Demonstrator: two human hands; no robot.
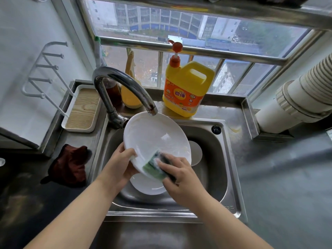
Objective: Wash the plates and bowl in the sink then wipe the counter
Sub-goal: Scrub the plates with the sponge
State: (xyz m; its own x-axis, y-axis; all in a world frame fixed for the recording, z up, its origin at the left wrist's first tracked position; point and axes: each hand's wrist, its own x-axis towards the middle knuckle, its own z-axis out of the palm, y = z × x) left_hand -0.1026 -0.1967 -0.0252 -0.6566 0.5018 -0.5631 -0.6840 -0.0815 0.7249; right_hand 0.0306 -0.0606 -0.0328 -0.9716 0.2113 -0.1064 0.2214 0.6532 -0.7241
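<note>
A large white plate (154,139) is held tilted over the steel sink (222,159), under the faucet spout. My left hand (119,163) grips its lower left rim. My right hand (177,174) holds a green sponge (154,170) pressed against the plate's lower edge. Below them a second white plate (146,185) lies on the sink floor. A pale grey dish (195,152) shows behind the held plate; I cannot tell if it is a bowl or a plate.
The curved faucet (122,83) rises at the sink's back left. A yellow dish-soap jug (187,88) with an orange pump stands behind the sink. A dark red cloth (71,166) lies on the left counter, near a white tray (83,108) with a wooden base.
</note>
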